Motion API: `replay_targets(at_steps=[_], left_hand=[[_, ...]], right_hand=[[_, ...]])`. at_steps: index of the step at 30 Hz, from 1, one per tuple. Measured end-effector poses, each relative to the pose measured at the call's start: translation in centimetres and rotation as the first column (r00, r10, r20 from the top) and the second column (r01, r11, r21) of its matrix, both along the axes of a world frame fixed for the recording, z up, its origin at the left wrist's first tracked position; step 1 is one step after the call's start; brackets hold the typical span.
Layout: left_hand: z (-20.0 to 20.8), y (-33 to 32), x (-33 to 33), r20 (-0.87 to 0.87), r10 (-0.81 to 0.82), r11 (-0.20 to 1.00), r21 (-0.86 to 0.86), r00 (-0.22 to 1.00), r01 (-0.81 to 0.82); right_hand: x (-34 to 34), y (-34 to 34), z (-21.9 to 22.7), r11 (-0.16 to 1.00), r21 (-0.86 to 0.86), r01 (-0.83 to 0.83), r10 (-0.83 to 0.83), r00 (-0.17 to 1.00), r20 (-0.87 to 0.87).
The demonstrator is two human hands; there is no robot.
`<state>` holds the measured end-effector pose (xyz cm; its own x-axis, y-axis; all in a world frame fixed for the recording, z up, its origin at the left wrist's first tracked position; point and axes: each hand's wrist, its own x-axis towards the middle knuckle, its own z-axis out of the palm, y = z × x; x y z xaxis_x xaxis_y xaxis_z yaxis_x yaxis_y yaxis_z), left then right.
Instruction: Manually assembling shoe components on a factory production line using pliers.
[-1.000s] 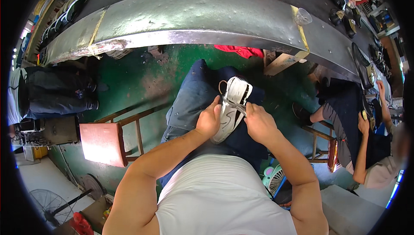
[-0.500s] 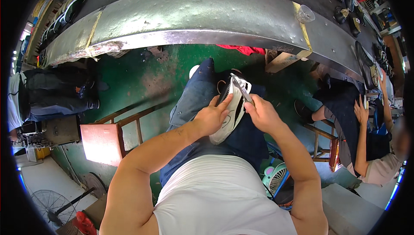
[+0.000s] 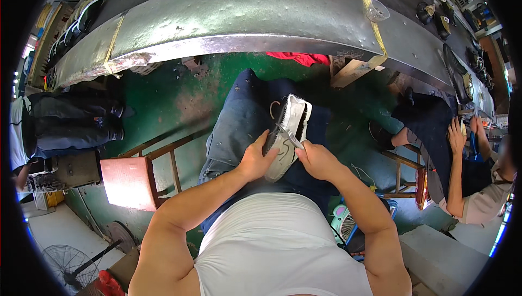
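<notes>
Since half a second earlier the shoe (image 3: 287, 135) had turned a bit more onto its side, sole edge facing the left hand (image 3: 256, 160), and the right hand (image 3: 315, 159) had slid lower along it. Left hand was cupped around the heel end from the left, fingers curled onto the dark sole. Right hand was pinched shut on a thin metal tool (image 3: 288, 136), its tip lying across the shoe's side just above the knuckles. So the shoe sat between both hands, resting on the person's lap in dark blue jeans (image 3: 239, 116). Past the hands, further out, ran the long grey metal desk (image 3: 244, 19) with a clear plastic cup (image 3: 377, 10) on it. Off to the left of the left hand stood a small wooden stool (image 3: 130, 182) on the green floor (image 3: 174, 95). Well to the right of the right hand sat another person (image 3: 462, 171), their hands busy with something too small to make out.
</notes>
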<state>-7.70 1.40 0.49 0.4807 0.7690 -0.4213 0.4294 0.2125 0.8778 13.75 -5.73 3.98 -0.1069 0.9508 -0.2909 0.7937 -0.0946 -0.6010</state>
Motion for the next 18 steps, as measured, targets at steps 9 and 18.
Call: replay_targets(at_steps=[9, 18], left_hand=[[9.2, 3.9, -0.9, -0.441, -0.451, 0.814, 0.153, 0.776, 0.56], [13.0, 8.5, 4.7, 0.669, -0.021, 0.974, 0.18, 0.743, -0.135]], right_hand=[[-0.5, -8.7, -3.8, 0.819, -0.218, 0.53, -0.48, 0.426, -0.767], [-0.4, -9.2, -4.6, 0.745, -0.236, 0.624, -0.507, 0.3, -0.808]])
